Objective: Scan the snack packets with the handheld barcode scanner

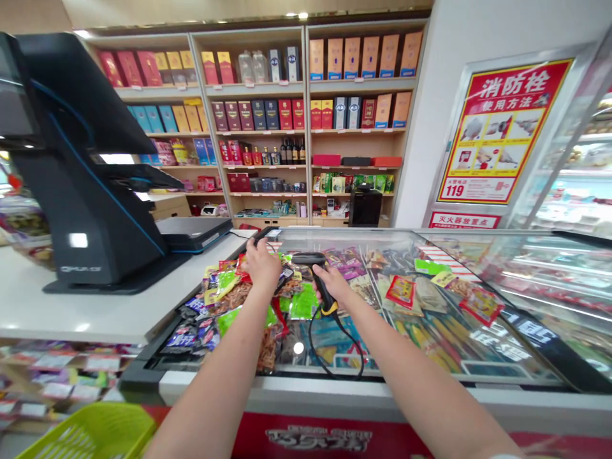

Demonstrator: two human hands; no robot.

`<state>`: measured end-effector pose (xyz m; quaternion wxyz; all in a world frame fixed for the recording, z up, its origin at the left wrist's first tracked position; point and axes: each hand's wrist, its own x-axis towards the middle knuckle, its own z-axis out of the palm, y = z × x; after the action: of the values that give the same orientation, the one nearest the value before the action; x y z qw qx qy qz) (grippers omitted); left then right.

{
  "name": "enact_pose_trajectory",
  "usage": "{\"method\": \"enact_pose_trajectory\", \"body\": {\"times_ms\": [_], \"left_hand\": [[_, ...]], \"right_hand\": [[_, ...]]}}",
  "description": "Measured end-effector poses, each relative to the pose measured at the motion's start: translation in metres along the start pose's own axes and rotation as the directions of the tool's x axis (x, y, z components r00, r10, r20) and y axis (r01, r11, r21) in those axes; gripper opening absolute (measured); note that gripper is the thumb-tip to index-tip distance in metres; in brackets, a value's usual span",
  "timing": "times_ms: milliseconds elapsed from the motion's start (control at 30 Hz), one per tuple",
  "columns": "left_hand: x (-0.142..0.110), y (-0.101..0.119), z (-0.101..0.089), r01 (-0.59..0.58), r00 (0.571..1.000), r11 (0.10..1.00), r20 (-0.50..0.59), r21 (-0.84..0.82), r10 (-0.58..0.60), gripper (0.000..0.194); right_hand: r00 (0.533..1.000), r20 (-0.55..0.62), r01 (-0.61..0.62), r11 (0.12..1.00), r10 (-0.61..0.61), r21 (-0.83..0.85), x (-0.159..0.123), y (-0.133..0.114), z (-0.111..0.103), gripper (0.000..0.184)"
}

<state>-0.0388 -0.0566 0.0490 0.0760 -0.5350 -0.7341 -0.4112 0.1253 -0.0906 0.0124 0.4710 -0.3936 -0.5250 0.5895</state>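
Observation:
My right hand (332,284) is wrapped round the handle of a black barcode scanner (310,258), its head turned to the left. The scanner's black cable (335,376) loops down over the glass lid. My left hand (264,262) is over a heap of snack packets (229,296), fingers bent and partly hidden; what they hold, if anything, I cannot make out. Beside those fingers is a red packet (243,269). Bright green packets (304,302) lie between the hands, and dark blue packets (189,331) at the heap's left end.
Below the packets is a glass-topped chest freezer (382,384). More loose packets (401,291) lie on its right side. A checkout terminal (95,210) and a flat scale (196,233) stand on the white counter (86,319). A lime-green basket (95,433) sits low at left; stocked shelves (306,89) line the back.

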Motion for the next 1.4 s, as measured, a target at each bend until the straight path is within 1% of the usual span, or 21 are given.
{"method": "enact_pose_trajectory", "body": {"times_ms": [100, 167, 200, 267, 400, 433, 500, 600, 700, 767, 900, 933, 1000, 1067, 1133, 1167, 1200, 1267, 1300, 1333, 1400], "left_hand": [[-0.021, 0.035, 0.026, -0.070, 0.990, 0.995, 0.116, -0.078, 0.078, 0.044], [-0.040, 0.061, 0.046, -0.110, 0.968, 0.986, 0.211, -0.124, 0.134, 0.040], [-0.050, 0.074, 0.057, -0.133, 0.950, 0.981, 0.262, -0.145, 0.167, 0.038], [-0.071, 0.100, 0.076, -0.182, 0.899, 0.967, 0.368, -0.176, 0.236, 0.034], [-0.110, 0.148, 0.103, -0.263, 0.763, 0.947, 0.561, -0.186, 0.322, 0.032], [-0.119, 0.158, 0.107, -0.276, 0.735, 0.944, 0.593, -0.182, 0.329, 0.033], [-0.133, 0.175, 0.114, -0.305, 0.699, 0.937, 0.627, -0.173, 0.343, 0.038], [-0.146, 0.191, 0.122, -0.351, 0.673, 0.924, 0.646, -0.151, 0.361, 0.043], [-0.149, 0.198, 0.126, -0.384, 0.657, 0.913, 0.653, -0.139, 0.376, 0.042], [-0.148, 0.200, 0.128, -0.374, 0.652, 0.917, 0.664, -0.137, 0.365, 0.040], [-0.144, 0.199, 0.132, -0.293, 0.605, 0.943, 0.734, -0.157, 0.310, 0.047], [-0.143, 0.197, 0.134, -0.257, 0.604, 0.949, 0.736, -0.182, 0.305, 0.049], [-0.136, 0.189, 0.141, -0.149, 0.626, 0.954, 0.722, -0.259, 0.294, 0.046], [-0.124, 0.178, 0.150, 0.032, 0.655, 0.928, 0.709, -0.372, 0.262, 0.035], [-0.111, 0.165, 0.159, 0.201, 0.677, 0.860, 0.701, -0.469, 0.224, 0.020], [-0.105, 0.159, 0.164, 0.266, 0.700, 0.814, 0.684, -0.516, 0.205, 0.013], [-0.099, 0.153, 0.168, 0.311, 0.739, 0.763, 0.649, -0.567, 0.181, 0.009], [-0.092, 0.145, 0.175, 0.339, 0.832, 0.674, 0.544, -0.656, 0.111, 0.011], [-0.091, 0.142, 0.179, 0.337, 0.870, 0.636, 0.488, -0.694, 0.072, 0.013], [-0.090, 0.140, 0.182, 0.326, 0.895, 0.614, 0.443, -0.719, 0.043, 0.016], [-0.092, 0.139, 0.186, 0.296, 0.914, 0.617, 0.405, -0.729, 0.040, 0.019]], "right_hand": [[0.991, -0.129, 0.015, 1.000, -0.017, -0.012, -0.009, -0.002, -0.036, 0.036], [0.976, -0.214, 0.023, 1.000, -0.025, -0.012, -0.018, -0.001, -0.062, 0.035], [0.967, -0.255, 0.031, 0.999, -0.032, -0.010, -0.022, -0.001, -0.075, 0.034], [0.944, -0.327, 0.049, 0.999, -0.049, -0.007, -0.033, -0.001, -0.100, 0.033], [0.899, -0.434, 0.054, 0.998, -0.062, -0.030, -0.054, -0.006, -0.144, 0.033], [0.889, -0.453, 0.056, 0.998, -0.065, -0.033, -0.058, -0.008, -0.153, 0.033], [0.869, -0.489, 0.072, 0.997, -0.078, -0.032, -0.066, -0.011, -0.168, 0.033], [0.840, -0.535, 0.082, 0.996, -0.085, -0.029, -0.074, -0.012, -0.185, 0.032], [0.828, -0.555, 0.076, 0.997, -0.075, -0.021, -0.077, -0.011, -0.193, 0.035], [0.826, -0.559, 0.080, 0.997, -0.074, -0.014, -0.078, -0.008, -0.196, 0.037], [0.829, -0.553, 0.072, 0.997, -0.083, -0.042, -0.080, -0.001, -0.198, 0.037], [0.831, -0.549, 0.071, 0.996, -0.088, -0.051, -0.080, 0.000, -0.199, 0.037], [0.831, -0.548, 0.075, 0.995, -0.098, -0.064, -0.081, 0.002, -0.200, 0.038], [0.821, -0.562, 0.078, 0.995, -0.098, -0.059, -0.081, 0.002, -0.201, 0.038], [0.811, -0.580, 0.068, 0.997, -0.079, -0.041, -0.082, 0.000, -0.199, 0.036], [0.810, -0.582, 0.062, 0.998, -0.069, -0.033, -0.083, -0.001, -0.198, 0.035], [0.815, -0.576, 0.058, 0.998, -0.063, -0.026, -0.083, -0.002, -0.196, 0.034], [0.835, -0.546, 0.059, 0.998, -0.062, -0.023, -0.084, -0.003, -0.193, 0.033], [0.847, -0.527, 0.061, 0.998, -0.063, -0.021, -0.085, -0.004, -0.191, 0.033], [0.859, -0.508, 0.061, 0.998, -0.062, -0.019, -0.085, -0.004, -0.190, 0.033], [0.877, -0.478, 0.052, 0.998, -0.054, -0.017, -0.086, -0.003, -0.188, 0.034]]}}
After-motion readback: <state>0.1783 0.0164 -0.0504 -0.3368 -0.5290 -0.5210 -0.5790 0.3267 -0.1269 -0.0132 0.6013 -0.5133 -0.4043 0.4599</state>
